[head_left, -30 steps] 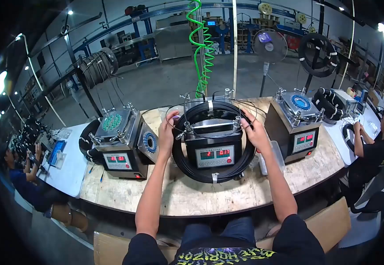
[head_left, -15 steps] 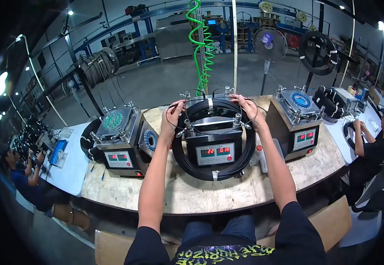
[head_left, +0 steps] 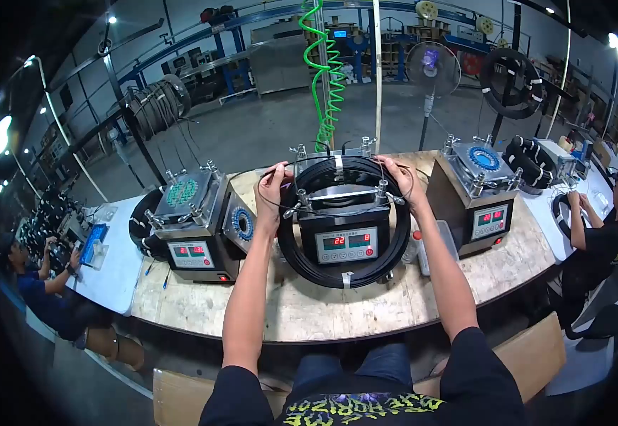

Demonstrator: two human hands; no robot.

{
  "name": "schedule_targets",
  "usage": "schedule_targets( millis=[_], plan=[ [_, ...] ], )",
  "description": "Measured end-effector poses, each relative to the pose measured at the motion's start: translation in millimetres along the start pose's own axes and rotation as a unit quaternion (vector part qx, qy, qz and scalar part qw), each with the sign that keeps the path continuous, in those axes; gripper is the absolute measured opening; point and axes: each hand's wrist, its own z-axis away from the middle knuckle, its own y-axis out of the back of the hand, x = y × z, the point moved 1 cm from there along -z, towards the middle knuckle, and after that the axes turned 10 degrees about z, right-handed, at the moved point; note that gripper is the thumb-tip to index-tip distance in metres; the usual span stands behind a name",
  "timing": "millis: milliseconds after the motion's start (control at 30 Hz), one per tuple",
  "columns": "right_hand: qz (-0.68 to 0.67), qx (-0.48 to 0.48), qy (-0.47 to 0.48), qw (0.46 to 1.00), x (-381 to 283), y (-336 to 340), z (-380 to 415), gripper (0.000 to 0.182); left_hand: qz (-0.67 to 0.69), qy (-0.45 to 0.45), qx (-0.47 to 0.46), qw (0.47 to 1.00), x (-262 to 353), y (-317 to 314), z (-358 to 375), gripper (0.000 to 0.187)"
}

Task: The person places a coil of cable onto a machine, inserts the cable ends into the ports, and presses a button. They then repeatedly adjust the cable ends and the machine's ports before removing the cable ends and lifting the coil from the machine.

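Note:
My left hand (head_left: 272, 188) is closed, thumb and fingers pinching a thin black cable (head_left: 250, 170) at the left of a large coil. On the opposite side my right hand (head_left: 404, 184) pinches the cable too, its fingers by the coil's upper right edge. The black cable coil (head_left: 307, 267), bound with white tape (head_left: 346, 280) at top and bottom, hangs around the front of the middle machine (head_left: 309, 231). Through the coil's opening shows the machine's control panel (head_left: 347, 246) with lit digits. A loose cable strand crosses the opening between my hands.
Similar machines stand at left (head_left: 199, 224) and right (head_left: 476, 202), carrying green and blue ring fixtures. A bottle (head_left: 414, 247) and a clear tray (head_left: 440, 245) sit right of the coil. A green coiled hose (head_left: 321, 78) hangs behind. Co-workers sit at both side tables.
My left hand has shifted slightly left and my right hand slightly lower, both still on the cable. The middle display's right-hand reading has changed. The left co-worker's hands have moved.

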Motion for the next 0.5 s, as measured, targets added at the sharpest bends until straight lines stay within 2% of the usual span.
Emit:
schedule_targets(
  millis=[67,167,200,300,333,433,467,500],
  plan=[
    [0.006,0.014,0.014,1.000,2.3,-0.4,2.0,0.047,-0.005,0.013,0.000,1.000,-2.4,2.7,2.4,0.036],
    [0.056,0.039,0.028,0.997,9.9,1.9,6.4,0.047,-0.119,-0.047,-0.010,0.992,-7.5,7.1,13.7,0.040],
    [0.069,0.015,0.000,0.998,10.4,3.3,15.1,0.049,-0.199,-0.094,-0.045,0.974,-9.2,9.6,19.7,0.044],
    [0.037,0.027,0.023,0.999,8.5,1.0,34.5,0.051,-0.131,-0.043,-0.021,0.990,1.3,1.4,46.8,0.048],
    [0.073,0.026,0.033,0.996,-2.2,-1.3,44.2,0.056,-0.175,-0.051,-0.036,0.983,5.9,0.7,55.6,0.052],
    [0.107,0.110,0.077,0.985,22.1,-6.4,60.6,0.059,-0.189,-0.096,-0.004,0.977,-9.9,3.2,71.0,0.052],
    [0.112,0.113,0.047,0.986,26.3,-7.0,69.6,0.062,-0.170,-0.074,-0.003,0.983,-25.3,16.1,68.8,0.051],
    [0.090,0.118,-0.027,0.989,19.5,-9.5,74.0,0.061,-0.151,-0.052,-0.001,0.987,-40.5,28.8,66.6,0.050]
  ],
)
